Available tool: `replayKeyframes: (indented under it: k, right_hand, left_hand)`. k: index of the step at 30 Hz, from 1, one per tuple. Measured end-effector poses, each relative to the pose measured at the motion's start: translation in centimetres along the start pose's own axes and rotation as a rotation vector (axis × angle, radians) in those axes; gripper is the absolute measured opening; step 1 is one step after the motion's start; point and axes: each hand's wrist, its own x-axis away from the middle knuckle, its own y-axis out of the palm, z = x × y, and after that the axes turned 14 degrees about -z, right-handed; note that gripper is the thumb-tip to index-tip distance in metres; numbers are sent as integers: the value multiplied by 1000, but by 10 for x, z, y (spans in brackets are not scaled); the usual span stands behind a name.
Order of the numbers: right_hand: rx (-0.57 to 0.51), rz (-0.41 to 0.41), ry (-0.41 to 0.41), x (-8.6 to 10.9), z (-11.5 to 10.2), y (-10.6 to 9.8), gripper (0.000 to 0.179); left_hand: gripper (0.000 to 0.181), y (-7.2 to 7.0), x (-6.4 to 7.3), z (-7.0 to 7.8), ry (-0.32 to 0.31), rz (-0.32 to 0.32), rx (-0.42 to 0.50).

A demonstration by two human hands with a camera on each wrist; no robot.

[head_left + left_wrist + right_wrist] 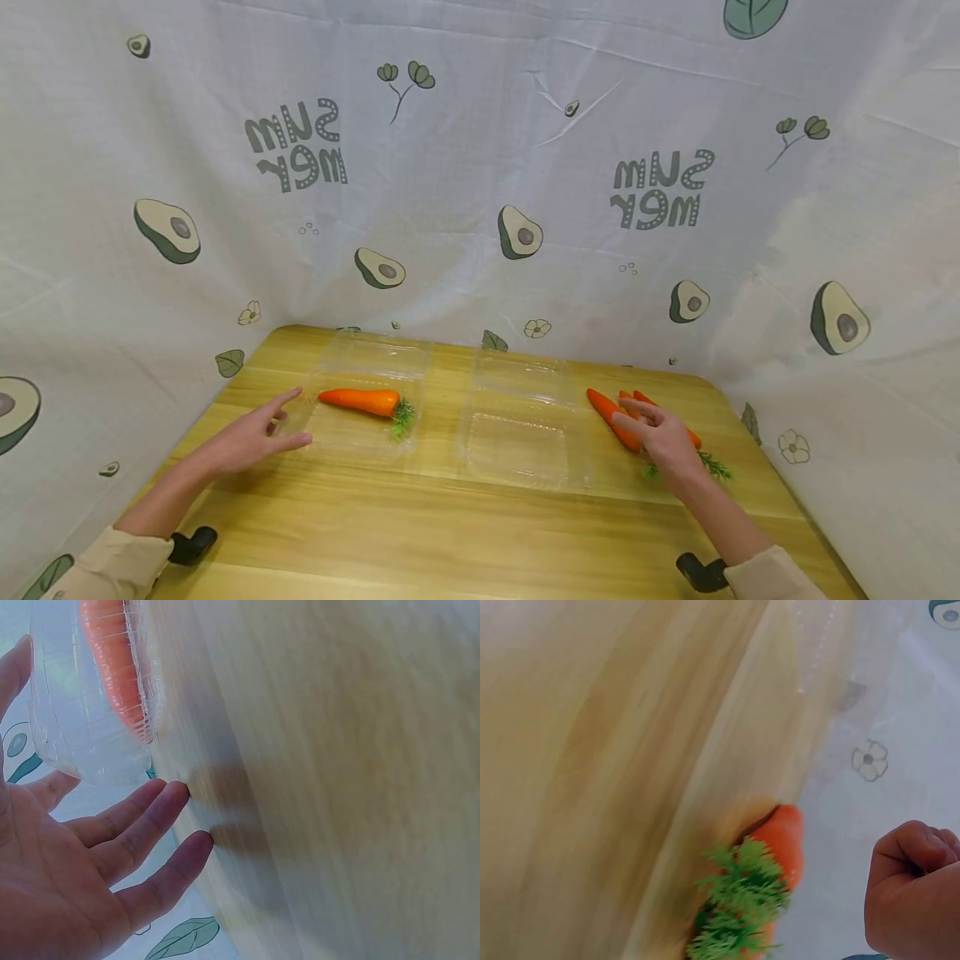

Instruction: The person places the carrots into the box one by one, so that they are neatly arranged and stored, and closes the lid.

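Observation:
An orange carrot (360,401) with a green leafy top lies in the left clear plastic box (352,437), whose lid is folded back. Beside that box's left edge is my left hand (251,433), fingers spread and holding nothing; the left wrist view shows its palm and the box wall close by. At the right, my right hand (660,437) hovers over several carrots (606,415) lying together, hiding part of them. Its fingers bend loosely, and nothing shows between them. The right wrist view shows a carrot (784,844) and green tops below that hand.
A second clear plastic box (517,450), lid folded back, stands between the left box and the carrot pile. Everything lies on a wooden table (420,533). White cloth (450,167) printed with avocados hangs around the back and sides.

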Motion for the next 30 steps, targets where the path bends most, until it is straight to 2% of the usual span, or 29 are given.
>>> replayKeyframes:
  k: [5, 12, 21, 29, 30]
  right_hand:
    - [-14, 45, 34, -1, 13, -9, 70]
    - [77, 113, 88, -7, 22, -16, 70]
    - [142, 119, 145, -13, 31, -22, 71]
    - [175, 138, 185, -16, 41, -26, 71]
    - [184, 137, 188, -16, 41, -26, 71]
  left_hand:
    - [91, 0, 0, 0, 0, -2, 3]
    - [89, -1, 2, 0, 22, 9, -11]
    - [92, -1, 1, -2, -1, 0, 4]
    - [90, -1, -3, -7, 35, 6, -11]
    - [91, -1, -3, -7, 25, 10, -2]
